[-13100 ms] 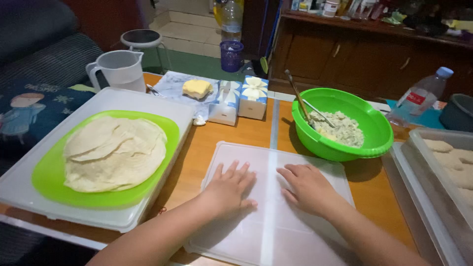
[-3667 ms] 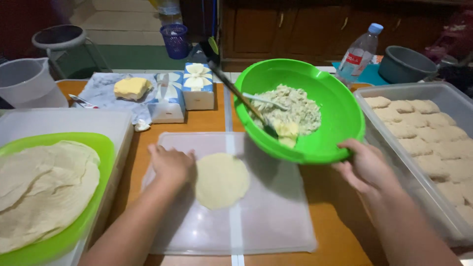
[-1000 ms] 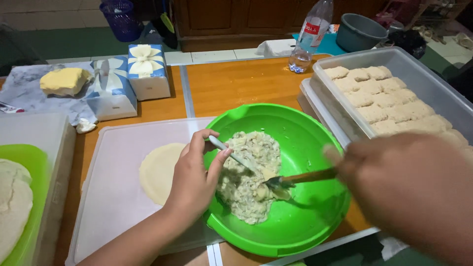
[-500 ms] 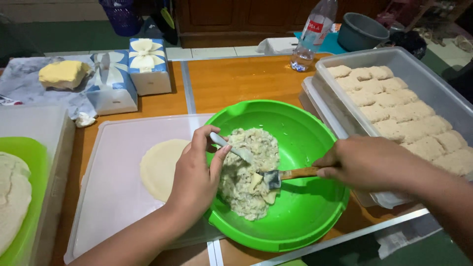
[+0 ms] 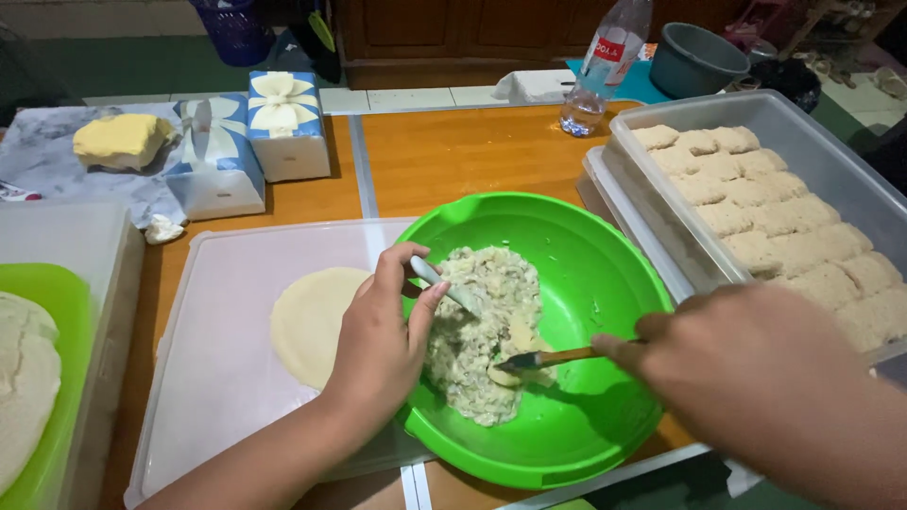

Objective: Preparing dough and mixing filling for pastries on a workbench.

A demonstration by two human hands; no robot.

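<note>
A green bowl (image 5: 605, 283) of pale lumpy filling (image 5: 482, 331) sits at the near edge of the table. My left hand (image 5: 383, 340) grips a white spoon (image 5: 442, 285) whose end rests in the filling. My right hand (image 5: 746, 368) holds a wooden-handled utensil (image 5: 548, 358) with its tip in the filling. A round thin wrapper (image 5: 307, 321) lies on the translucent white board (image 5: 227, 378), partly hidden behind my left hand.
A clear tray (image 5: 831, 161) of several filled rolls stands at the right. A green plate with stacked wrappers (image 5: 28, 378) is at the left edge. Two blue gift-style boxes (image 5: 250, 142), a yellow butter block (image 5: 118, 140), a plastic bottle (image 5: 605, 61) and a grey pot (image 5: 694, 57) stand farther back.
Over the last second my right hand has shifted slightly, working the utensil in the filling. The left hand stays on the spoon. Earlier the bowl was pulled onto the board's right side.
</note>
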